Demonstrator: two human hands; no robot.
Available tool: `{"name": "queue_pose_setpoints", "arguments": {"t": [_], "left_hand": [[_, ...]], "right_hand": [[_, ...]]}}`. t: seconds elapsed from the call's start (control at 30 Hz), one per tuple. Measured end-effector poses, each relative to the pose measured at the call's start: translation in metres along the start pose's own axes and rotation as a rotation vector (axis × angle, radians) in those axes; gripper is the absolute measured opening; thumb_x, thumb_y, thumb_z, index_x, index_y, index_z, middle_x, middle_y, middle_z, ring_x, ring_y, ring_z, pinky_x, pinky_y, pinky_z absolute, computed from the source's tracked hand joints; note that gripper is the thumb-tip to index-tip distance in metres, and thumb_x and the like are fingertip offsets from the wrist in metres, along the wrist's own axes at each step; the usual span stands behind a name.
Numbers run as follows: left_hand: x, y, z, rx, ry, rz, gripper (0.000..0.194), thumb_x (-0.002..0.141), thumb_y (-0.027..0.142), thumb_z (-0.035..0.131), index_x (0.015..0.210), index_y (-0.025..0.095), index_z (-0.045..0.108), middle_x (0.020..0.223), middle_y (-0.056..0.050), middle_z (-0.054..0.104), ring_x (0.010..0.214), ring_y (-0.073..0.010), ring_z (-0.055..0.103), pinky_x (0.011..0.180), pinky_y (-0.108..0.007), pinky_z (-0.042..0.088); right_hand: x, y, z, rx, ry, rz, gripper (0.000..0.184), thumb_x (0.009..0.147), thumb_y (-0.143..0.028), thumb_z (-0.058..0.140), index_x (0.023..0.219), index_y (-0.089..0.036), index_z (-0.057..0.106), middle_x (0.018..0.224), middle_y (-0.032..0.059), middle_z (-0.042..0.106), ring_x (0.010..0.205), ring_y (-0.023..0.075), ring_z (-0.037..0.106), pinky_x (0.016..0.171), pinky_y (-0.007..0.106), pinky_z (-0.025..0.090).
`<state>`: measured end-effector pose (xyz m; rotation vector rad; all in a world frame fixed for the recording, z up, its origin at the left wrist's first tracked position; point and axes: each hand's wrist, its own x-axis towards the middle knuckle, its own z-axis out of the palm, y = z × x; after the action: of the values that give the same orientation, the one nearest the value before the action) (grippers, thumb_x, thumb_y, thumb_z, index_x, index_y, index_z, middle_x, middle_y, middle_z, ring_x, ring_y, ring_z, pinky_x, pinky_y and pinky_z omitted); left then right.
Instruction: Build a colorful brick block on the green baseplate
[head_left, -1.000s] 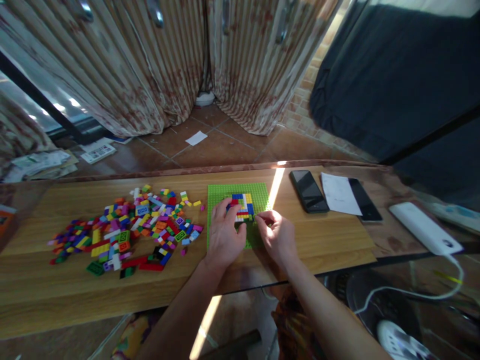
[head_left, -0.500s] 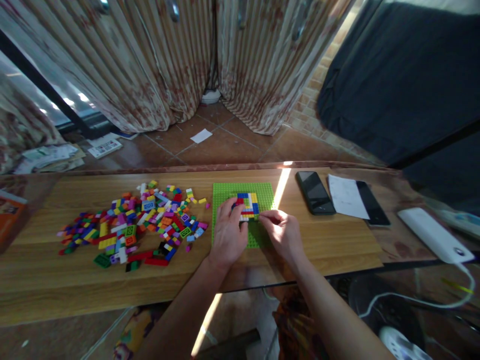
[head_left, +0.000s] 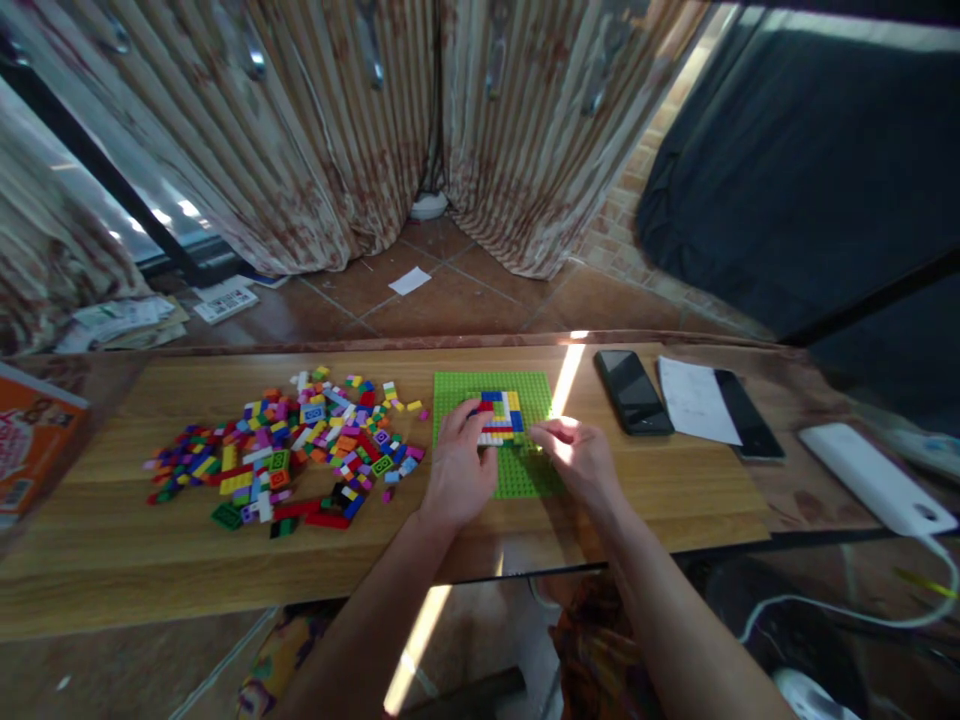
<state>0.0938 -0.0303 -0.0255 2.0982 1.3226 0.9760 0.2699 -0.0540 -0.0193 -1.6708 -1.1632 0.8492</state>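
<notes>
A green studded baseplate (head_left: 525, 480) lies on the wooden table, bearing a low building-brick structure (head_left: 515, 420) in blue, yellow, white and red. My left hand (head_left: 459, 462) covers the structure's left side, its fingers curled over the edge and the thumb bent at the near side. Just right of the structure, apart from it, is my right hand (head_left: 576, 458), thumb and forefinger pinched together above the plate. Whatever may be between those fingertips is too small to make out. A large spread of loose building bricks (head_left: 300, 440) in many colours lies to the left.
Right of the plate lie a black phone (head_left: 634, 392), a white paper sheet (head_left: 697, 400) and another dark phone (head_left: 750, 415). A white power bank (head_left: 874, 480) with a cable sits at the far right. An orange box (head_left: 34, 435) stands at the left edge.
My right hand has drawn slightly right, away from the structure's near right corner, still pinched. My left hand stays on the structure. The whole view has shifted a little.
</notes>
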Motion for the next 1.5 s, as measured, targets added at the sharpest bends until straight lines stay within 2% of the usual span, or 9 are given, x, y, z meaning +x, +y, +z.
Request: {"name": "queue_pose_setpoints", "arguments": {"t": [0.13,0.2,0.33,0.47,0.6,0.67,0.9,1.1,1.5], "left_hand": [[0.003,-0.004,-0.018,-0.071,0.049,0.012,0.048,0.073,0.000,0.050,0.117,0.016,0.060,0.132,-0.012,0.055,0.124,-0.0246,0.050,0.109,-0.044,0.040],[0.006,-0.010,-0.030,-0.093,0.130,0.014,0.049,0.072,-0.001,0.048,0.115,0.017,0.062,0.129,-0.010,0.057,0.123,-0.0235,0.052,0.109,-0.043,0.040],[0.011,-0.031,-0.054,-0.194,0.348,-0.057,0.044,0.073,0.001,0.049,0.108,0.020,0.066,0.117,-0.007,0.065,0.112,-0.0208,0.059,0.103,-0.040,0.044],[0.015,-0.052,-0.084,-0.350,0.566,-0.237,0.035,0.070,0.007,0.055,0.099,0.020,0.071,0.101,-0.005,0.070,0.095,-0.0185,0.064,0.091,-0.034,0.049],[0.016,-0.066,-0.113,-0.561,0.788,-0.398,0.022,0.066,0.012,0.062,0.084,0.017,0.073,0.079,-0.002,0.069,0.073,-0.0134,0.062,0.073,-0.025,0.049],[0.015,-0.069,-0.123,-0.683,0.840,-0.466,0.015,0.063,0.015,0.065,0.077,0.016,0.072,0.073,-0.001,0.068,0.067,-0.0104,0.058,0.067,-0.022,0.046],[0.004,-0.069,-0.143,-0.944,0.836,-0.590,0.017,0.055,0.016,0.070,0.073,0.015,0.071,0.074,0.000,0.068,0.064,-0.0062,0.057,0.059,-0.016,0.041],[-0.002,-0.069,-0.154,-0.959,0.843,-0.620,0.017,0.056,0.016,0.070,0.072,0.015,0.071,0.071,0.000,0.067,0.061,-0.0058,0.055,0.057,-0.016,0.040],[-0.016,-0.084,-0.182,-0.950,0.915,-0.604,0.013,0.058,0.016,0.068,0.071,0.014,0.069,0.069,-0.001,0.065,0.059,-0.0070,0.054,0.056,-0.019,0.040]], "right_hand": [[0.002,-0.002,-0.002,0.094,0.224,-0.038,0.023,0.072,-0.038,0.070,0.076,-0.015,0.071,0.062,0.0008,0.066,0.057,0.0135,0.057,0.055,0.026,0.043],[-0.001,-0.006,0.003,0.125,0.227,-0.108,0.022,0.074,-0.037,0.071,0.077,-0.016,0.071,0.065,0.0009,0.067,0.061,0.0137,0.059,0.058,0.026,0.045],[-0.014,-0.016,0.024,0.129,0.124,-0.242,0.017,0.080,-0.034,0.068,0.077,-0.018,0.070,0.069,0.0015,0.068,0.063,0.0136,0.060,0.059,0.026,0.047],[-0.033,-0.028,0.049,-0.043,-0.001,-0.444,0.011,0.085,-0.028,0.064,0.081,-0.020,0.071,0.074,0.0009,0.068,0.061,0.0118,0.058,0.059,0.024,0.047],[-0.048,-0.033,0.073,-0.192,-0.200,-0.600,0.012,0.089,-0.022,0.058,0.086,-0.020,0.069,0.083,0.0035,0.069,0.075,0.0144,0.063,0.071,0.027,0.051],[-0.052,-0.032,0.084,-0.274,-0.262,-0.620,0.014,0.090,-0.021,0.056,0.091,-0.021,0.069,0.087,0.0045,0.069,0.082,0.0162,0.064,0.075,0.029,0.051],[-0.053,-0.031,0.116,-0.456,-0.253,-0.658,0.020,0.088,-0.024,0.059,0.105,-0.023,0.070,0.105,0.0082,0.066,0.096,0.0215,0.060,0.083,0.035,0.052],[-0.053,-0.032,0.136,-0.478,-0.252,-0.695,0.012,0.086,-0.028,0.063,0.091,-0.026,0.074,0.104,0.0072,0.064,0.096,0.0218,0.059,0.084,0.036,0.051],[-0.050,-0.029,0.143,-0.425,-0.180,-0.688,0.020,0.088,-0.027,0.056,0.102,-0.024,0.070,0.105,0.0079,0.065,0.097,0.0225,0.060,0.087,0.040,0.051]]}}
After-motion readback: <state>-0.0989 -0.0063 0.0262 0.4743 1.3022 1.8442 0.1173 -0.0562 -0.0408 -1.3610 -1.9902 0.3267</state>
